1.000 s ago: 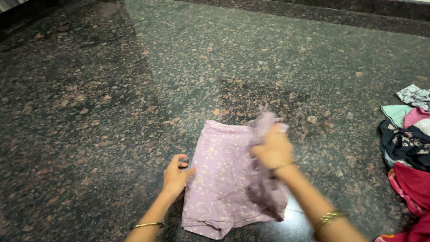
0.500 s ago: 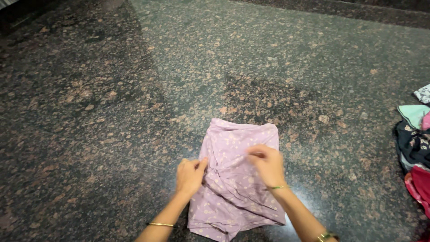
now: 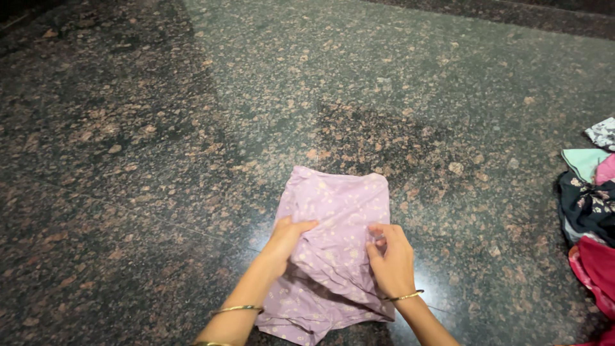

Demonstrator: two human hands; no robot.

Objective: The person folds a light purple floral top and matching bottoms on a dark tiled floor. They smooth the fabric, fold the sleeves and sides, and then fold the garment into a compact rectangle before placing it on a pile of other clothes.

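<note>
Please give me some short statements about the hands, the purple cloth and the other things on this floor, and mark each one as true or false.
1. Both hands touch the lilac floral garment. True.
2. The garment lies on a wooden table. False: it lies on a speckled granite floor.
3. A pile of clothes sits at the right edge. True.
4. The left hand wears a wristwatch. False: a thin gold bangle is on that wrist.
5. The right hand is lifted away from the cloth. False: it pinches the cloth's right side.
</note>
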